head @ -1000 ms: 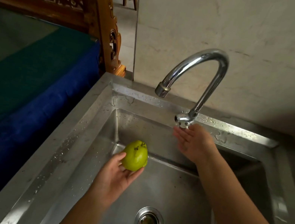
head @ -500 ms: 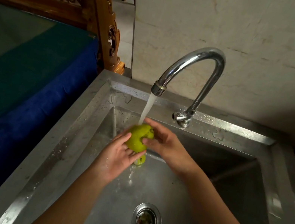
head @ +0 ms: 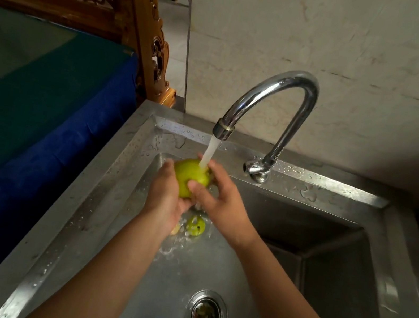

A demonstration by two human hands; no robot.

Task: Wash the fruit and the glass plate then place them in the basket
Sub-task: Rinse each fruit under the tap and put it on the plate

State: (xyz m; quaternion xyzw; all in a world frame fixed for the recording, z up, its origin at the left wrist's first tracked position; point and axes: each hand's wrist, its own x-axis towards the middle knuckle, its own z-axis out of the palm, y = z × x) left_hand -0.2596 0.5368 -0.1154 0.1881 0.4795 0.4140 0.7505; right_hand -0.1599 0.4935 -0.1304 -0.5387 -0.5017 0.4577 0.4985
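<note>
Fruit point(head: 190, 176) clasped between both hands point(head: 168, 196) under running water point(head: 210, 153).

No text, label, brand, number or sign can be read on anything in view.

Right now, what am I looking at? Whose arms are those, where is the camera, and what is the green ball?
There is no machine here, just a person. The camera sits on the person's head and looks down, so you see their two bare arms reaching out from the bottom of the picture. They stand at a shiny metal sink. The curved tap is running, and the water falls onto a green fruit. The left hand cups the fruit from below and the right hand wraps around it from the other side, rubbing it clean. The little green shape underneath is the fruit mirrored in the wet metal. Near the bottom is the drain. No plate or basket shows in this picture.
</note>
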